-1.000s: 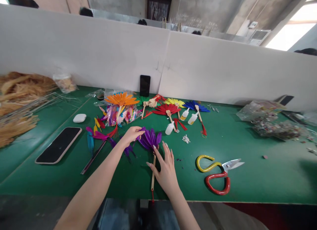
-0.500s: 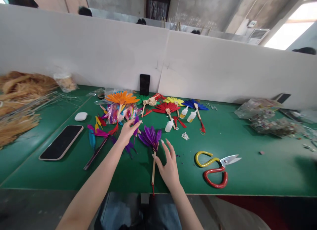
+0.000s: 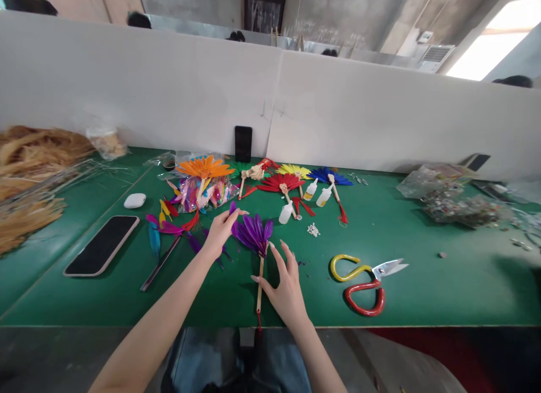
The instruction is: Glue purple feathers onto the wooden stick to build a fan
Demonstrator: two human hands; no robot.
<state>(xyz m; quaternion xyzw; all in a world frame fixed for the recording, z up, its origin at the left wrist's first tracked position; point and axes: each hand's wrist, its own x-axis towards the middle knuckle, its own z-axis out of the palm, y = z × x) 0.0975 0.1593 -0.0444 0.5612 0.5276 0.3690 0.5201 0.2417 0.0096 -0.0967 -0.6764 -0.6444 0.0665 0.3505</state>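
Observation:
A purple feather fan (image 3: 252, 235) lies in front of me, its pale wooden handle (image 3: 260, 286) pointing toward me and a red cord at the end. My left hand (image 3: 220, 233), fingers pinched, holds a single purple feather (image 3: 233, 208) at the fan's left edge. To the right of the fan is my right hand (image 3: 285, 283), its fingers apart. The thumb lies across the handle and the index fingertip is close to the base of the feathers. Loose purple feathers (image 3: 194, 243) are partly hidden behind my left forearm.
Scissors (image 3: 366, 283) lie at right, near small white beads (image 3: 313, 230) and glue bottles (image 3: 285, 213). Orange (image 3: 205, 167), red (image 3: 281, 182) and blue fans (image 3: 332, 177) sit behind. At left are a phone (image 3: 101, 246), tweezers-like tool (image 3: 160, 264) and dried fibres (image 3: 38, 150).
My left hand has brought the purple feather closer to the fan's left side. My right thumb has moved slightly down the handle. The whole view has shifted a little.

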